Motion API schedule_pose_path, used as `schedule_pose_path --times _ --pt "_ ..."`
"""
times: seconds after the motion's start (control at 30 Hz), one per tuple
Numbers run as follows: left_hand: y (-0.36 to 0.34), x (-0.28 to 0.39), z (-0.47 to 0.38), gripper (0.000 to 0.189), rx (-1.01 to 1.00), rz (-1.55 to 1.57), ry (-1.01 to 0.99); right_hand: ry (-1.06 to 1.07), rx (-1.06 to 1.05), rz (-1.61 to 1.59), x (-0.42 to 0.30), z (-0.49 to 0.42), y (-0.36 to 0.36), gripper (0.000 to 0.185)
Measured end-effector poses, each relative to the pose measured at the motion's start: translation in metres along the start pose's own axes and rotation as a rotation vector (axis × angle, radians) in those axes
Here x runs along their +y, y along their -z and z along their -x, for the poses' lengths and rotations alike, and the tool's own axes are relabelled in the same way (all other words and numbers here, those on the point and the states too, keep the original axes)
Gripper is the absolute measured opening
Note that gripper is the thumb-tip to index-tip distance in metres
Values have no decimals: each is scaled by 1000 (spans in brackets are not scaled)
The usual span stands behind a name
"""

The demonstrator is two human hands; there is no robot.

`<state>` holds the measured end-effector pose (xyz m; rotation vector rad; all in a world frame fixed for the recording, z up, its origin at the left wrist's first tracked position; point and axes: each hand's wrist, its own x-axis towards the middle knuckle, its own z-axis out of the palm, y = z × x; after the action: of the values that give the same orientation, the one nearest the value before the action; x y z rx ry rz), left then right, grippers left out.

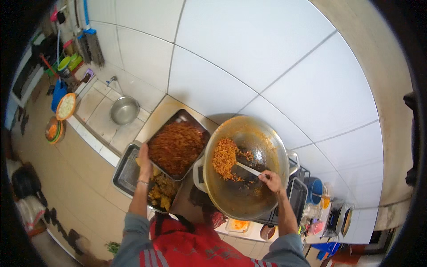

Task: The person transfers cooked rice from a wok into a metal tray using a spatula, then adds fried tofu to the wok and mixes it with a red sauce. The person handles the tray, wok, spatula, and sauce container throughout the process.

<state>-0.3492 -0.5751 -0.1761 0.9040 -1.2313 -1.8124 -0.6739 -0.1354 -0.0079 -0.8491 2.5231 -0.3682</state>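
Observation:
My right hand (272, 181) grips the handle of a metal spatula (247, 168). Its blade is buried in a mound of orange-red shredded food (225, 158) inside a large metal wok (213, 207) with two loop handles. My left hand (144, 162) rests against the left side of a dark rectangular tray (154, 136), which holds reddish-brown shredded food (178, 147). The tray is tilted and stands to the left of the wok, partly over a second metal tray (125, 170) with yellow-brown chunks of food (164, 197). Whether the fingers curl under the tray is hidden.
A metal bowl (124, 110) stands under a tap (112, 79) at the left. Orange-rimmed bowls of food (66, 106) are farther left. Right of the wok are a black tray (297, 197) and a blue container (313, 190). The tiled wall (220, 80) rises behind.

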Motion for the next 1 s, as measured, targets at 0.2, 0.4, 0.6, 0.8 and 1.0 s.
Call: schedule_pose_path --times 0.2,0.4,0.6,0.8,1.0 --pt "-50 6 5 51 -87 -65 -114 -62 106 15 -33 7 24 37" --pt "-77 43 17 50 -20 -45 -12 116 123 325 -140 8 99 33" --pt "-63 35 7 56 40 -51 -47 274 238 883 -313 21 102 20" --pt "-41 25 4 60 122 -113 35 536 563 1013 -370 43 61 10" --pt "-31 7 -2 58 3 240 54 45 566 730 -292 71 108 16"
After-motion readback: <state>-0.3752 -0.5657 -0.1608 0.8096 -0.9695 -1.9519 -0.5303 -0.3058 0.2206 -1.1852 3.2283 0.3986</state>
